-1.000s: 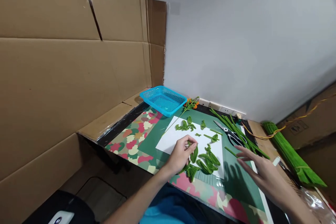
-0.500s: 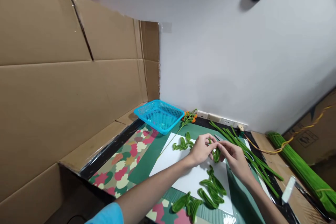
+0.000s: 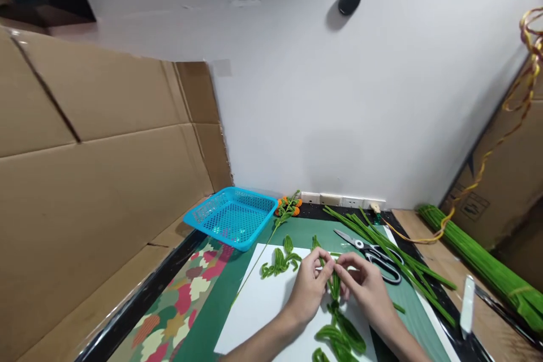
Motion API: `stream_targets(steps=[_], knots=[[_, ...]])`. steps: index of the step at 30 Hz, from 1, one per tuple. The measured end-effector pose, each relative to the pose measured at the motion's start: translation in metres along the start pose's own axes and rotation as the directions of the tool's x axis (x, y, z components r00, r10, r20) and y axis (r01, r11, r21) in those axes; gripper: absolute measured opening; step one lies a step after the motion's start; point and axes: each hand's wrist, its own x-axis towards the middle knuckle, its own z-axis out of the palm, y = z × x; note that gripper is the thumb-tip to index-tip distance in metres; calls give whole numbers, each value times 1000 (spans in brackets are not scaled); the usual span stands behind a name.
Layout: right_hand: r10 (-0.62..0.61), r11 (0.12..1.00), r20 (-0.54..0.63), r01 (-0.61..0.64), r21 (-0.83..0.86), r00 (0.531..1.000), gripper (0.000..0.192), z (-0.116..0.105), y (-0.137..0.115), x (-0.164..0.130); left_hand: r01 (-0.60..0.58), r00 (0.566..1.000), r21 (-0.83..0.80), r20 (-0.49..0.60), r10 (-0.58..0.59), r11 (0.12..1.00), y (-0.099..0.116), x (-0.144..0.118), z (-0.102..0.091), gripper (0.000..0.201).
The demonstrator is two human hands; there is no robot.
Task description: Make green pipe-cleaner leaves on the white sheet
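**Both hands now pinched on one green leaf loop, over the white sheet**

Change vs a second ago: right hand (image 3: 368, 288) was open and hovering off the sheet's right side, left hand (image 3: 309, 289) was picking among the loose leaves. Half a second ago they had met; now both are closed on the same fuzzy green pipe-cleaner leaf (image 3: 335, 284), fingertips pinching from either side. Reads like shaping or twisting is under way, not picking.

Relative to the white sheet (image 3: 263, 317):
- held leaf: just above its upper middle
- finished leaf loops (image 3: 341, 334): on its near right part, soft, chenille-looking, bent into narrow ovals
- another leaf cluster (image 3: 279, 262): on its far edge
- scissors (image 3: 373, 251): just off the right edge, metal blades, dark handles
- straight green stems (image 3: 382, 246): right, under and beyond the scissors
- blue perforated plastic basket (image 3: 231, 223): beyond the far left corner
- orange-flowered sprig (image 3: 287, 206): beyond the far edge, thin stem trailing towards the sheet
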Motion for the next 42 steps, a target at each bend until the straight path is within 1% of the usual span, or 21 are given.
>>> stream_targets(steps=[2,5,8,12,15,18,21,25,28,31,36,40,42], knots=[[38,997,-11,-37,68,999,42,-3,-2,3,-18,1000,56,-7,18,998,3,0,1,41],[61,990,1,-60,125,998,43,-7,-2,5,5,1000,63,18,-6,998,7,-1,2,42],[73,987,20,-75,142,997,46,-7,-1,3,11,1000,67,17,-12,998,9,-1,3,40],[82,989,1,-82,125,997,47,-7,0,2,10,1000,64,5,-10,998,9,-2,5,37],[82,992,-41,-77,98,996,47,-9,-2,2,28,1000,29,8,-28,999,6,-1,5,41],[81,994,-123,-70,88,989,48,-10,-3,3,31,999,-11,11,-31,999,1,3,4,46],[101,991,-172,-83,109,980,51,-11,-4,3,6,1000,-3,10,-6,1000,-3,5,2,41],[122,985,-151,-100,142,981,51,-10,-4,2,-28,1000,40,-2,28,999,-1,5,2,42],[129,980,-133,-106,168,983,50,-10,-2,1,-33,999,45,-11,34,998,2,4,3,42],[119,978,-130,-94,186,984,49,-11,1,0,-28,1000,40,2,28,999,4,2,3,41],[99,984,-146,-75,162,984,47,-12,1,0,-22,999,48,33,20,999,3,2,4,38],[118,983,-127,-97,157,985,43,-13,0,-1,-22,999,38,28,21,999,2,2,4,39],[109,984,-107,-92,152,988,41,-14,0,-1,-8,999,32,33,7,999,1,2,4,39]])
